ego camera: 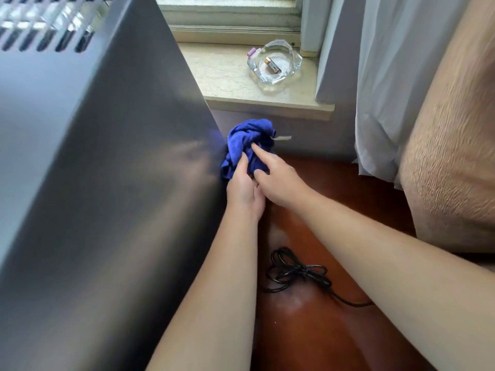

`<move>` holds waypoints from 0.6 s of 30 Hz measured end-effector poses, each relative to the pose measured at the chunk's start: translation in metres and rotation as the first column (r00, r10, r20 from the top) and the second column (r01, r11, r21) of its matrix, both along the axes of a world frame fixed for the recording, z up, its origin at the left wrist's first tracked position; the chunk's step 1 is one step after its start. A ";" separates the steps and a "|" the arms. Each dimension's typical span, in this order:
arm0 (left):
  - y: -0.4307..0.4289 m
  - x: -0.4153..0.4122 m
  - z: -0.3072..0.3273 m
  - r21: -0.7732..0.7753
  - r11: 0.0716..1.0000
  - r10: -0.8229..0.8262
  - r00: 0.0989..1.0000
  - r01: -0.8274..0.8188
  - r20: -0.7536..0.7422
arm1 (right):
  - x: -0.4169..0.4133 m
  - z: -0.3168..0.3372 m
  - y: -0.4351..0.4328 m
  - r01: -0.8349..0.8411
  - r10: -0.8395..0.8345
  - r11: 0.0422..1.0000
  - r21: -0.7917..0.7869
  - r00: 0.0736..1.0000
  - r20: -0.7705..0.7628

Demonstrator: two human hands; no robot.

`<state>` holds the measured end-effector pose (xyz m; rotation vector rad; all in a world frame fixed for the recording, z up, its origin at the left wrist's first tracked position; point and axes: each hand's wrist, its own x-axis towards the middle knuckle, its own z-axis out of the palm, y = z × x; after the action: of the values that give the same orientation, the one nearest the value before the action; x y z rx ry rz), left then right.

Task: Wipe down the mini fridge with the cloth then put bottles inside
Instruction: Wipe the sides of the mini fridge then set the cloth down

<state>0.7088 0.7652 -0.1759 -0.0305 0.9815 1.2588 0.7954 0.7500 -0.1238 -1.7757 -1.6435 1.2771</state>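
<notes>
Cloth, centre frame, sat bunched against the fridge's right edge. Left hand clamped round the wad, right hand pinched a fold. Soft, light, floppy: likely best gripped bunched.

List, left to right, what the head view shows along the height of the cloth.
mini fridge → blue cloth → white curtain → beige cushion
</notes>
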 end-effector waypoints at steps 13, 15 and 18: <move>-0.168 -0.045 -0.051 -0.320 0.941 0.073 0.988 -0.115 -0.139 | -0.028 -0.051 -0.129 -0.222 0.242 0.910 -0.349 0.970 0.013; -0.195 -0.054 -0.043 -0.298 0.947 0.085 0.988 -0.121 -0.130 | -0.033 -0.048 -0.157 -0.200 0.199 0.925 -0.323 0.979 -0.038; -0.234 -0.063 -0.025 -0.290 0.943 0.125 0.981 -0.164 -0.147 | -0.041 -0.048 -0.196 -0.192 0.165 0.929 -0.318 0.980 -0.110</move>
<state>0.6453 0.5309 -0.2006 -0.2675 1.2952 1.2453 0.7548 0.5542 -0.1721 -1.7555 -1.6533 1.7710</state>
